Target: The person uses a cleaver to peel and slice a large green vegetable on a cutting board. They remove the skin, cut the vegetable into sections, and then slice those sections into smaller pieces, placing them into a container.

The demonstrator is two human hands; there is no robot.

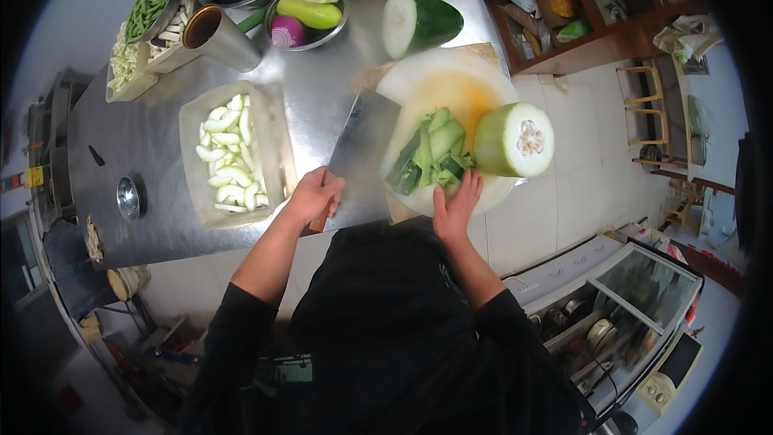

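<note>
My left hand [316,196] grips the wooden handle of a wide cleaver [364,136], its blade lying beside the left rim of a round white cutting board [483,75]. Green winter melon peels [436,148] form a heap on the board. At the near edge of that heap, my right hand [457,205] rests with thumb and fingers apart, the fingertips at the peels. A peeled piece of winter melon [513,139] lies on its side at the board's right, its seedy cut face outward. Left of the cleaver, a plastic tub [190,151] holds pale curved slices [230,157].
An unpeeled winter melon half [432,21] lies behind the board. Farther left are a bowl [338,24] of vegetables, a tall metal cup [226,42] and tubs of cut vegetables [124,57]. A small metal bowl [128,198] sits near the steel table's [163,241] left end.
</note>
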